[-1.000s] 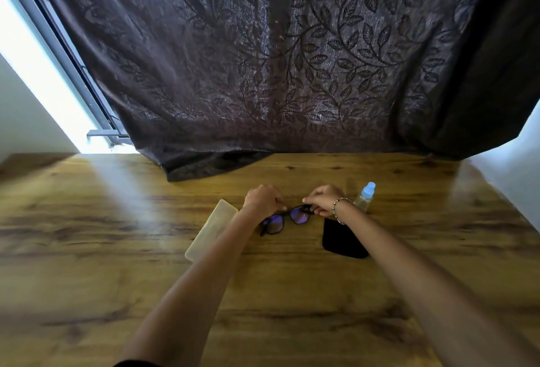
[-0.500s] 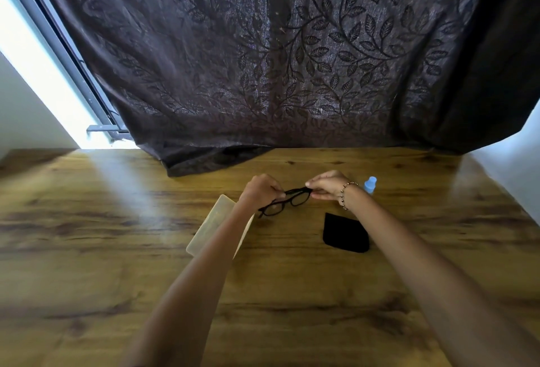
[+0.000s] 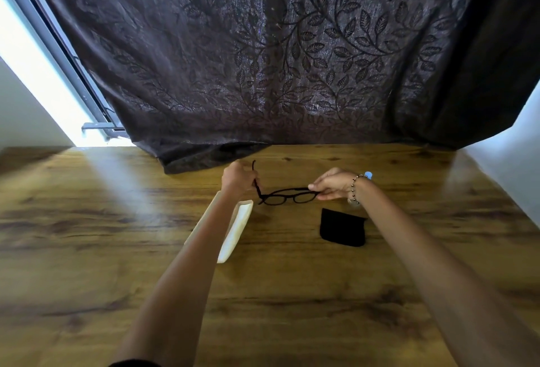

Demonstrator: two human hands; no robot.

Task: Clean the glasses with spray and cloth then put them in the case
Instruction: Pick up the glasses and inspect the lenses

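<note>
Black-framed plastic glasses (image 3: 287, 196) pinched aloft by left hand (image 3: 238, 181) and right hand (image 3: 333, 188); spraying, wiping, casing apparently outstanding.

Both forearms are bare; the right wrist wears 1 beaded bracelet (image 3: 354, 188), and a dark sleeve edge (image 3: 134, 363) shows on the left arm.

A room in a home, it seems: a wood-grain table (image 3: 87, 249) set against a window (image 3: 35, 74), with a dark leaf-patterned curtain (image 3: 292, 59) hanging beyond the hands, and plain white walls (image 3: 23, 121).
</note>
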